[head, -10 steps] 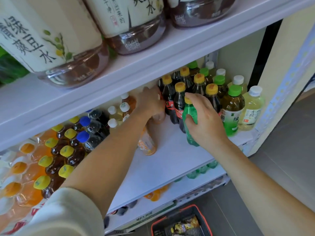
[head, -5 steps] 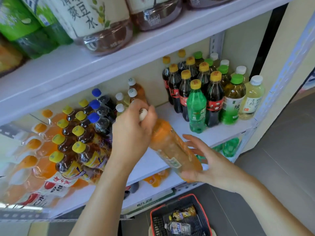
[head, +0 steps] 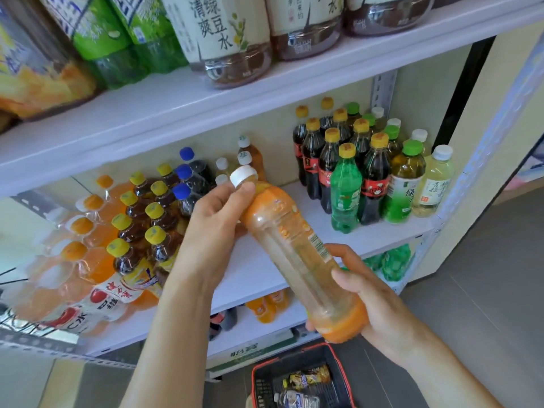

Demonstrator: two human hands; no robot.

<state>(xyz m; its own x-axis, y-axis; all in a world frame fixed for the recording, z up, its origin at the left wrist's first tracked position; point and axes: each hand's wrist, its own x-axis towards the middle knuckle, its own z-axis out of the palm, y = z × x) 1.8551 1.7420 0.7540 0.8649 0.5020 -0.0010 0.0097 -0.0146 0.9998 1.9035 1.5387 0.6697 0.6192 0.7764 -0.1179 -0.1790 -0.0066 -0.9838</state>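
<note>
- Orange juice is pooling at both ends of the clear juice bottle (head: 294,248), which I am watching hang tilted in the air just in front of the middle shelf (head: 265,275). Its white cap (head: 243,175) is pointing up towards the back of that shelf, and its base is pointing towards the camera.
- The left grip (head: 217,228) is clamping round the bottle's neck and shoulder, with a fingertip lying right under the cap.
- The right grip (head: 374,301) is wrapping round the bottle's lower end, with the thumb pressing on its upper side.
- At the right end of the middle shelf, a green soda bottle (head: 346,195) is standing upright at the front of a cluster of dark cola bottles (head: 375,178) with yellow caps.
- At the left end of the middle shelf, yellow-capped tea bottles (head: 138,228) are sitting in shrink-wrapped packs.
- Below the middle shelf, on the floor, a red-rimmed basket (head: 262,384) is holding a few packaged items.
</note>
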